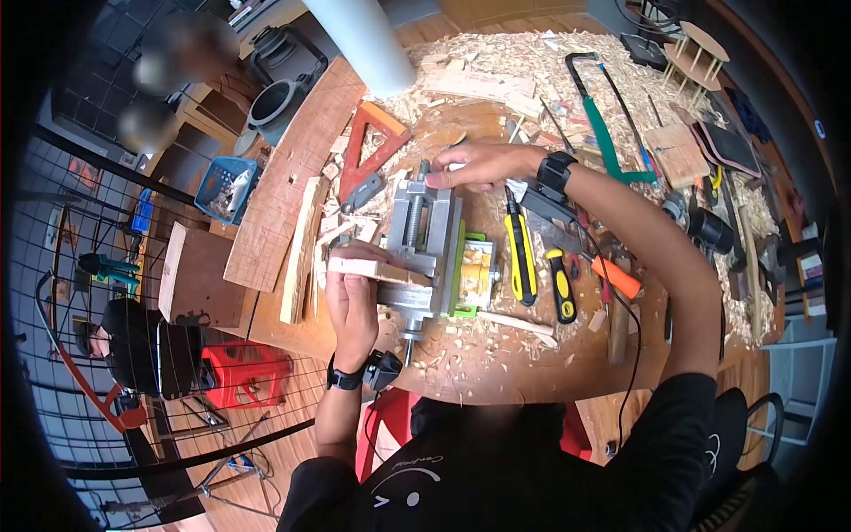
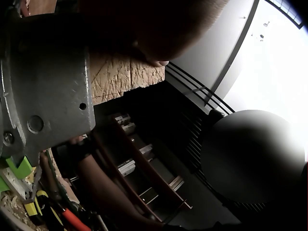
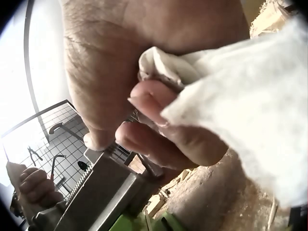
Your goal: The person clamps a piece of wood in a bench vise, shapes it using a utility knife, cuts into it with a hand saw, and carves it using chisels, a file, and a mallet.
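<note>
A grey metal bench vise (image 1: 443, 226) stands on the workbench, its long screw showing between the rails. My left hand (image 1: 350, 306) holds a pale wooden block (image 1: 381, 269) across the near part of the vise. The left wrist view shows the block's rough, tool-marked face (image 2: 127, 79) beside a metal jaw, with a fingertip at its edge. My right hand (image 1: 487, 166) is at the far end of the vise, thumb against its top. In the right wrist view, its curled fingers hold a crumpled white tissue or cloth (image 3: 250, 106); part of it is hidden in the palm.
Wood shavings cover much of the bench (image 1: 496, 377). Right of the vise lie a yellow-black utility knife (image 1: 521, 257), a screwdriver (image 1: 561, 284) and a green-handled saw (image 1: 603, 142). A red triangle square (image 1: 368, 146) and long boards (image 1: 288, 177) lie on the left.
</note>
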Demonstrator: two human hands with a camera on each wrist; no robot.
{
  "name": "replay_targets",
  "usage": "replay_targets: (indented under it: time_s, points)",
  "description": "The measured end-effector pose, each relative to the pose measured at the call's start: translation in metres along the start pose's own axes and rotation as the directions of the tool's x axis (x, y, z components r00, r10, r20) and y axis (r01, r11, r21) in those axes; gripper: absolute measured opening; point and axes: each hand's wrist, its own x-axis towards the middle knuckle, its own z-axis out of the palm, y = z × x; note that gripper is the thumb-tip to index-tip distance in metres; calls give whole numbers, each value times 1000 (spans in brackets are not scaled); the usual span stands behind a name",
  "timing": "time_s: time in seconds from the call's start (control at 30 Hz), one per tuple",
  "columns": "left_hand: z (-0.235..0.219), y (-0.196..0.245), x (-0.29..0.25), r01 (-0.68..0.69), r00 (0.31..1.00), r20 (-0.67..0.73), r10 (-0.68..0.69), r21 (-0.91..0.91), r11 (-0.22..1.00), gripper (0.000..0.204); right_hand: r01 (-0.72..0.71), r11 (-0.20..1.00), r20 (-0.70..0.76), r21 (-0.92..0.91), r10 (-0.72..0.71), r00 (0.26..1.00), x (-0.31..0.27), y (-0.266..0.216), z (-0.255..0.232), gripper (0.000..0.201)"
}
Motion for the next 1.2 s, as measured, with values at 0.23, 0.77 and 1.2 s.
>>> replay_targets:
  time_s: [0.23, 0.77, 1.2]
  points:
    - [8, 10, 1, 49, 998, -23, -51, -84, 995, 42, 5, 969, 296, 245, -79, 952, 29, 25, -20, 47]
    - [10, 9, -1, 26, 999, -19, -27, -35, 999, 43, -493, 840, 338, 228, 406, 849, 55, -44, -45, 42]
    - [15, 1, -6, 6, 994, -110, -10, -41, 999, 39, -136, 602, 131, -787, 378, 917, 101, -104, -10, 60]
